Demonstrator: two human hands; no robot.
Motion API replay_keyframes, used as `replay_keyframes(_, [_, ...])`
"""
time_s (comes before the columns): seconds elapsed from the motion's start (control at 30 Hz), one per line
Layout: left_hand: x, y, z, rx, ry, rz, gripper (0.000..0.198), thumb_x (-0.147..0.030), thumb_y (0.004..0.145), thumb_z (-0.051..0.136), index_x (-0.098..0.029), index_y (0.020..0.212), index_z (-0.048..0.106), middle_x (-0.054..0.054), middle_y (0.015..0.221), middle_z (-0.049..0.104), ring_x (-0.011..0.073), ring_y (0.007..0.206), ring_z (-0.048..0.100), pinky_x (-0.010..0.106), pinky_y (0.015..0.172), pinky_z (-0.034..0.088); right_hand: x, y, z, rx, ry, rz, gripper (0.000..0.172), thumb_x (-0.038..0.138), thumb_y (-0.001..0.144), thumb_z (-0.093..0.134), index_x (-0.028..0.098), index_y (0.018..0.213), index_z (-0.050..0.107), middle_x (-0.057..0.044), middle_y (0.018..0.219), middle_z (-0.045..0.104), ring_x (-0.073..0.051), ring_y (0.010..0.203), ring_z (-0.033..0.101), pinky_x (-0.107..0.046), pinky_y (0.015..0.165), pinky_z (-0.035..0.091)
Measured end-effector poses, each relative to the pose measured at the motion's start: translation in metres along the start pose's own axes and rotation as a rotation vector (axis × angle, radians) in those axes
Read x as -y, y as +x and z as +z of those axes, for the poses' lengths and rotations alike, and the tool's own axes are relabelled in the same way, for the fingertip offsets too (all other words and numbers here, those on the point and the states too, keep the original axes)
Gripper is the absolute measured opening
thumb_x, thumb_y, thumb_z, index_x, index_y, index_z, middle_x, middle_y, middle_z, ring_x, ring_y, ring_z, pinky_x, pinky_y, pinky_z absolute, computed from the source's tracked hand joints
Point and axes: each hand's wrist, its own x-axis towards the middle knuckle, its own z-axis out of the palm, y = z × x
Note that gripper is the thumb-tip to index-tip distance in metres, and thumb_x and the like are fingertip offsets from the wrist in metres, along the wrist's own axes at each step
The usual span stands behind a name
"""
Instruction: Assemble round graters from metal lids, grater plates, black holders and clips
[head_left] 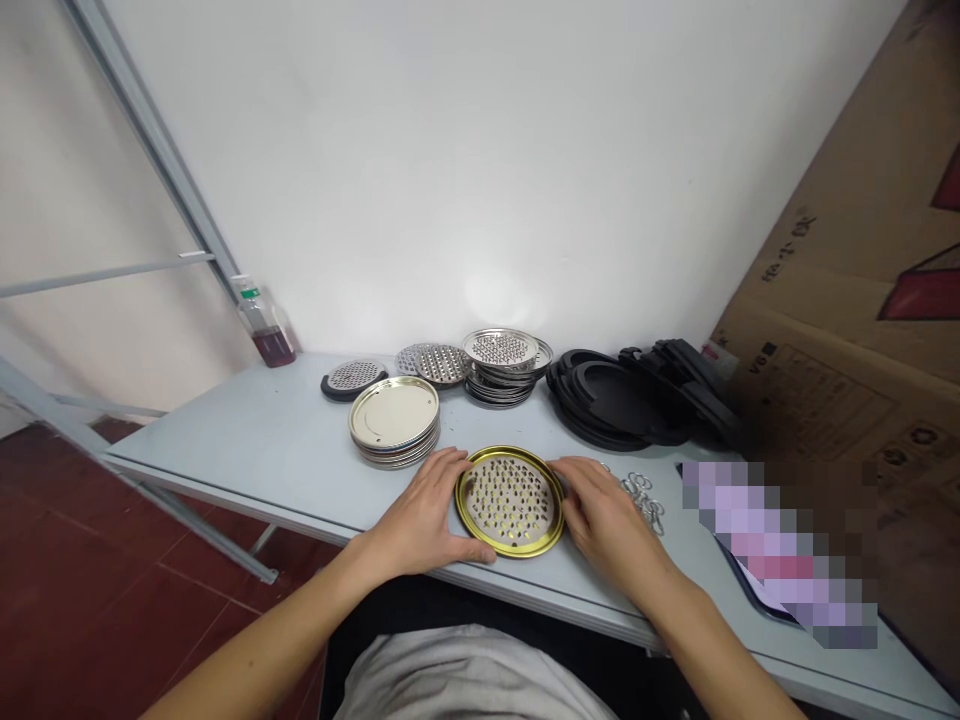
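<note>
A gold-rimmed round perforated metal disc [510, 500] lies flat near the front edge of the grey table [255, 440]. My left hand [424, 515] cups its left rim, fingers curved round the edge and thumb at the front. My right hand [604, 515] grips the right rim in the same way. Both hands rest on the table and press against the disc. A stack of plain round metal lids [394, 420] stands just behind my left hand.
Perforated silver discs [502, 362] are piled at the back, with one in a black ring [352, 380] to the left. Black rubber rings [637, 400] are heaped at the right. Small metal rings [645, 497] lie beside my right hand. A bottle [264, 322] stands back left; cardboard boxes [862, 300] at right.
</note>
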Motion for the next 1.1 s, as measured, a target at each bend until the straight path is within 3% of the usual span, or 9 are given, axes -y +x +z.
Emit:
replay_keyframes(0.3, [0.001,-0.001,0.002,-0.012,0.019,0.0,0.101,-0.067,0.057,0.082,-0.017,0.138,0.049,0.021,0.149,0.043,0.0394,0.143,0.034,0.06,0.116,0.033,-0.006,-0.004,0.008,0.019,-0.167,-0.005,0.03,0.012,0.091,0.045,0.017,0.109,0.068,-0.016,0.124,0.063,-0.03,0.12,0.056,-0.051,0.103,0.048])
replay_keyframes(0.53, [0.002,-0.001,0.003,-0.024,0.025,0.009,0.098,-0.071,0.056,0.08,-0.016,0.133,0.054,0.021,0.147,0.046,0.0396,0.142,0.035,0.061,0.116,0.033,-0.001,-0.004,0.013,0.061,-0.214,-0.011,0.031,0.017,0.097,0.041,0.011,0.114,0.066,-0.019,0.129,0.061,-0.033,0.126,0.051,-0.055,0.105,0.045])
replay_keyframes(0.77, [0.0,0.0,0.001,-0.02,0.015,0.017,0.103,-0.068,0.057,0.082,-0.016,0.139,0.048,0.022,0.148,0.044,0.0395,0.142,0.035,0.06,0.115,0.033,0.002,-0.003,0.012,0.043,-0.194,-0.037,0.032,0.013,0.094,0.042,0.013,0.116,0.065,-0.018,0.126,0.062,-0.032,0.122,0.053,-0.055,0.103,0.047])
replay_keyframes(1.1, [-0.001,0.0,0.001,-0.026,0.0,-0.004,0.102,-0.068,0.054,0.084,-0.018,0.137,0.052,0.02,0.148,0.045,0.0392,0.143,0.034,0.06,0.115,0.033,0.001,-0.003,0.01,0.081,-0.187,-0.02,0.039,0.005,0.085,0.045,0.014,0.112,0.072,-0.017,0.126,0.061,-0.033,0.123,0.053,-0.052,0.103,0.048])
